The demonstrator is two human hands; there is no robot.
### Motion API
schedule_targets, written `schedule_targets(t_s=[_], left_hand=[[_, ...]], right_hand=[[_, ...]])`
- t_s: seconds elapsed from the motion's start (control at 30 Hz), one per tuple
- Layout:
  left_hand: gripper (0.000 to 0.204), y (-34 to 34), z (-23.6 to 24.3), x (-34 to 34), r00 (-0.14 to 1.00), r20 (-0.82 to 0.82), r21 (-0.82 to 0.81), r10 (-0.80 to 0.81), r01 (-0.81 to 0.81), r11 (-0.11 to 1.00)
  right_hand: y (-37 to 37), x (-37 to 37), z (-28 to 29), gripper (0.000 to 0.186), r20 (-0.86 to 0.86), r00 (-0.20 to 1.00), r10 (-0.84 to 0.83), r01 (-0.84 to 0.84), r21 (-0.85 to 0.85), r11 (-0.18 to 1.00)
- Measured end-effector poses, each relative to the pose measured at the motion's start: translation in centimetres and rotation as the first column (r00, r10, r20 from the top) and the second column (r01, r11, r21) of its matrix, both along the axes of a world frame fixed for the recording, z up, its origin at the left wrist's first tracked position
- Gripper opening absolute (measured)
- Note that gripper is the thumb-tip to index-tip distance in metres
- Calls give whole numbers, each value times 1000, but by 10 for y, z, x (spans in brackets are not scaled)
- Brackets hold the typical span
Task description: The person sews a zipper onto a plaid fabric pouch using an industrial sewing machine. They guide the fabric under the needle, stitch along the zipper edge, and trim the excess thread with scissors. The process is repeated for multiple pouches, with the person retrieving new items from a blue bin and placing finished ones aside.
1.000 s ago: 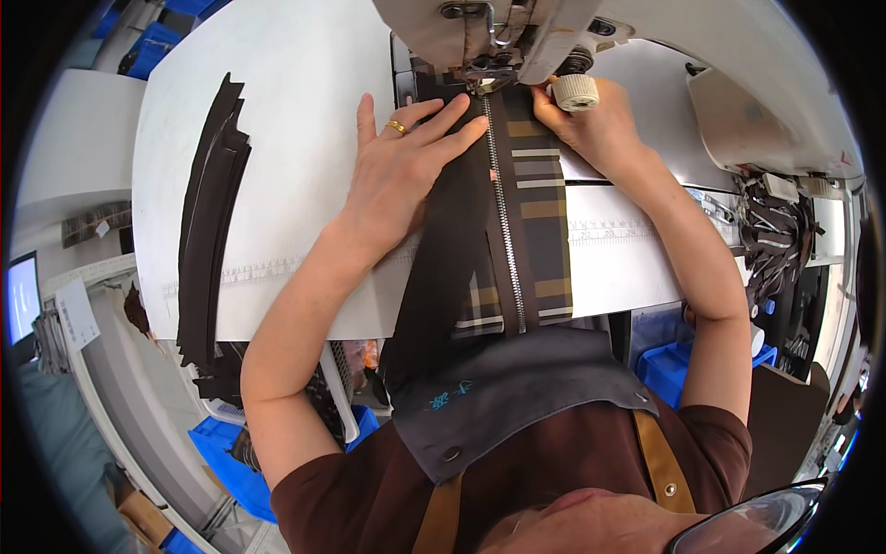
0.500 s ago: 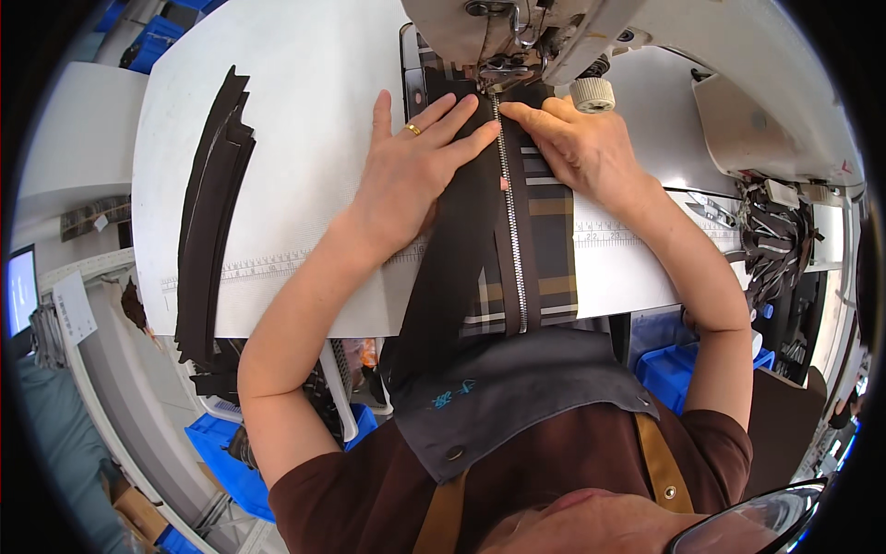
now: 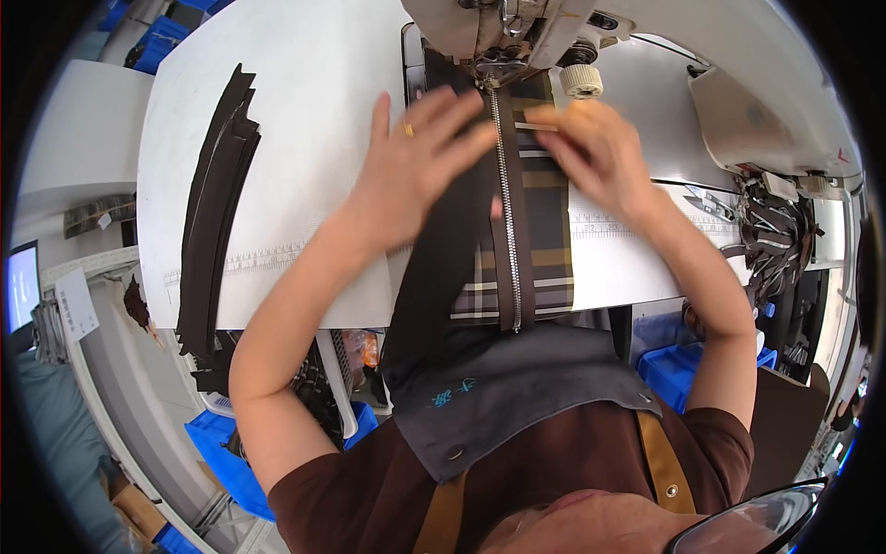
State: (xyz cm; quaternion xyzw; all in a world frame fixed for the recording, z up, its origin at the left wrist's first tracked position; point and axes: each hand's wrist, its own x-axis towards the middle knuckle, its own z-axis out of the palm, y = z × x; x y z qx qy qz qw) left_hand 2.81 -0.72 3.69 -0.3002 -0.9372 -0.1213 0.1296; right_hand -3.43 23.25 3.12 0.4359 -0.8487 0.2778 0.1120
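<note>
A zipper (image 3: 510,231) with silver teeth on dark tape runs lengthwise over plaid fabric (image 3: 551,263), its far end under the sewing machine's presser foot (image 3: 489,83). My left hand (image 3: 415,166) is open, fingers spread and blurred, over a wide dark fabric strip (image 3: 448,249) left of the zipper. Right of the zipper, my right hand (image 3: 595,152) is over the plaid with its fingers curled together, also blurred. A thin pale line shows at its fingertips; whether that is a held thing or a stripe of the plaid I cannot tell.
The machine head (image 3: 544,28) and its ribbed knob (image 3: 581,81) stand close beyond my hands. Dark cut strips (image 3: 217,212) lie stacked on the white table (image 3: 305,120) at left. Small snips (image 3: 711,201) and a bundle of zippers (image 3: 773,231) are at right.
My right hand has drawn back a little from the zipper to the right. Both hands are blurred now. The plaid and zipper have shifted slightly away from me, toward the machine.
</note>
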Motion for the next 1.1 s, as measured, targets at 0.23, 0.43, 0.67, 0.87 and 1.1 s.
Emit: schedule_targets(t_s=[0.23, 0.43, 0.67, 0.87, 1.1], left_hand=[[31, 19, -6, 121, 1000, 16, 104, 3, -5, 995], [35, 17, -16, 121, 997, 65, 223, 50, -64, 973], [30, 20, -13, 123, 997, 54, 272, 61, -74, 960], [22, 21, -12, 118, 996, -89, 377, 11, 23, 926], [20, 27, -19, 114, 999, -50, 372, -9, 27, 928]], right_hand=[[26, 128, 2, 34, 3, 970, 244, -243, 92, 966], [18, 138, -13, 34, -96, 985, 140, -142, -14, 990], [28, 128, 2, 30, -62, 986, 156, -164, -141, 976], [12, 146, -15, 42, -30, 993, 110, -112, -59, 992], [11, 144, -13, 38, -14, 990, 139, -139, -80, 987]])
